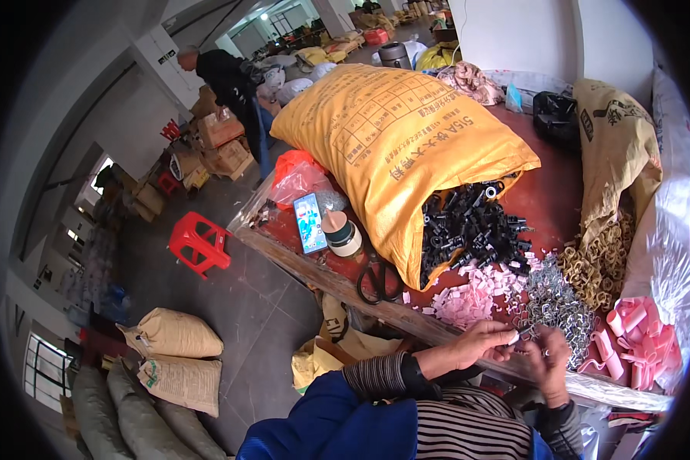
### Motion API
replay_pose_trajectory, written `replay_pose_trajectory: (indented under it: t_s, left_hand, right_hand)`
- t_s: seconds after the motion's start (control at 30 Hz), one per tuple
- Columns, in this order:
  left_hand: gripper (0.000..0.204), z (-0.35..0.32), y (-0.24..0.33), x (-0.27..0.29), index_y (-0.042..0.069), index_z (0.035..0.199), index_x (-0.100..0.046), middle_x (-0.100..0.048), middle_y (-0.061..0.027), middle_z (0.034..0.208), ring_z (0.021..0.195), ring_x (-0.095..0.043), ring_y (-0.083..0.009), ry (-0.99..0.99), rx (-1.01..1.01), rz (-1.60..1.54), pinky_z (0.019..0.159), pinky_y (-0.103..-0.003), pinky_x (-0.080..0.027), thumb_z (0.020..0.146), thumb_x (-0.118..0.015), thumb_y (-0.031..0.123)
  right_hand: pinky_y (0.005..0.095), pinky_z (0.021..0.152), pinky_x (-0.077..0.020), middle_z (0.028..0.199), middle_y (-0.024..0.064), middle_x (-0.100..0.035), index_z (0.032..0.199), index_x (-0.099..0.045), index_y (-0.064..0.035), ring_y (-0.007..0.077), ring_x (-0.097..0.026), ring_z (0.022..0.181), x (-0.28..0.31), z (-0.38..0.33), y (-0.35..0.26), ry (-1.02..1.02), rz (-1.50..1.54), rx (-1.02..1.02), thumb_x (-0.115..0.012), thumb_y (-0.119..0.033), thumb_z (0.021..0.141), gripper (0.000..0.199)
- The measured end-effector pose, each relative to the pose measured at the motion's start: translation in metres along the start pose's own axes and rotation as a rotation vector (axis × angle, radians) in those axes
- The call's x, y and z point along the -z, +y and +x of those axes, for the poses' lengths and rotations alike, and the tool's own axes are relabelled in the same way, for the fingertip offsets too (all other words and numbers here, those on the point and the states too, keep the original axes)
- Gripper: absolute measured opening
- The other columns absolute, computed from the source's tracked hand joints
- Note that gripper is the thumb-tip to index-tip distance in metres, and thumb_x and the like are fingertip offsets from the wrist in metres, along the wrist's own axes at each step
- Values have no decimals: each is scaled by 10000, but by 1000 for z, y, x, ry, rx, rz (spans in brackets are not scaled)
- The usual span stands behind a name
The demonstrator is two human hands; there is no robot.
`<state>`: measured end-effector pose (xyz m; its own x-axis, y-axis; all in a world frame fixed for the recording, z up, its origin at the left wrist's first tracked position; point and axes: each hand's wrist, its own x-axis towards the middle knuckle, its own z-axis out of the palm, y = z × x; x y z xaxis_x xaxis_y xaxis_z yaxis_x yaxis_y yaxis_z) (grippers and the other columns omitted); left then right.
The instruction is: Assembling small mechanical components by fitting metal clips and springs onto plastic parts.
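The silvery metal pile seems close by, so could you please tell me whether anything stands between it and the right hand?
Nothing visible does: the right hand is by the near side of the silvery metal pile. Small pink pieces lie left of the pile, tan pieces right of it.

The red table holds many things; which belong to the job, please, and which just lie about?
Likely the job's, heaped near the hands: small pink pieces, silvery metal parts, black parts, tan rings.

Seemingly lying about: phone, lidded cup, scissors.
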<state>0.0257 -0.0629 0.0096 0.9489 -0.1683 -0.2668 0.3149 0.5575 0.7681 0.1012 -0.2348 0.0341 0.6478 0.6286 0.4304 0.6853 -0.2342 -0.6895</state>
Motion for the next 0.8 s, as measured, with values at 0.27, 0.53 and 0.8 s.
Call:
replay_pose_trajectory:
  t_s: [0.27,0.53,0.8]
  left_hand:
    - [245,15,-14,6,10,920,-543,-548,-28,735,645,-524,-86,13,7,227,572,-191,-435,824,-500,231]
    - [286,29,-7,-6,2,1049,-456,-574,-91,840,708,-562,-137,178,56,96,625,-222,-466,817,-503,163]
    - [260,30,-5,8,-25,1044,-451,-567,-129,891,741,-564,-151,141,60,62,630,-206,-465,829,-465,120]
  right_hand:
    - [385,623,-412,858,166,-491,991,-508,-38,305,-483,762,120,-68,117,101,-1033,-219,-508,-82,701,293]
    - [359,679,-441,965,114,-531,1028,-515,-98,289,-535,820,100,-48,112,80,-624,-273,-616,-260,686,391]
    - [319,671,-423,895,100,-533,954,-509,-58,230,-535,787,115,-38,105,60,-434,-427,-649,-230,661,367]
